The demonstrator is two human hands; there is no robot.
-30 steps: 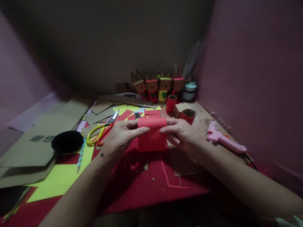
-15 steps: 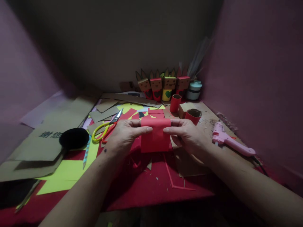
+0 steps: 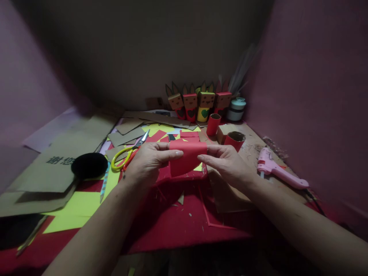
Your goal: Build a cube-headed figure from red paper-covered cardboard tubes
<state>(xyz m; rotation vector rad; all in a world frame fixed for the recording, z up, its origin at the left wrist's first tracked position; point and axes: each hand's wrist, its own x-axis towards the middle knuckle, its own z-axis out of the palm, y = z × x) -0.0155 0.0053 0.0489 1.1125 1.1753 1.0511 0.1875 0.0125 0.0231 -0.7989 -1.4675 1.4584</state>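
Red paper is held up just above the middle of the work surface, pinched between both hands. In the head view it bends over at the top like a curl, with its lower edge slanting down toward the left. The left hand grips its left side, fingers closed on it, with the forefinger laid flat across the front. The right hand grips the right side, thumb on top and fingers folded under. Below the hands lies a large red sheet strewn with thin offcuts.

Just left of the left hand lie scissors with yellow and orange handles, blades pointing away. Farther left are a black round object, a striped pencil just beside it, a yellow sheet and brown card with printed characters. To the right, apart from the right hand, a pink glue gun lies on its side. Behind the hands stand two red-wrapped tubes, upright and open at the top. At the back wall stands a row of paper figures with pointed ears, a small lidded jar beside them
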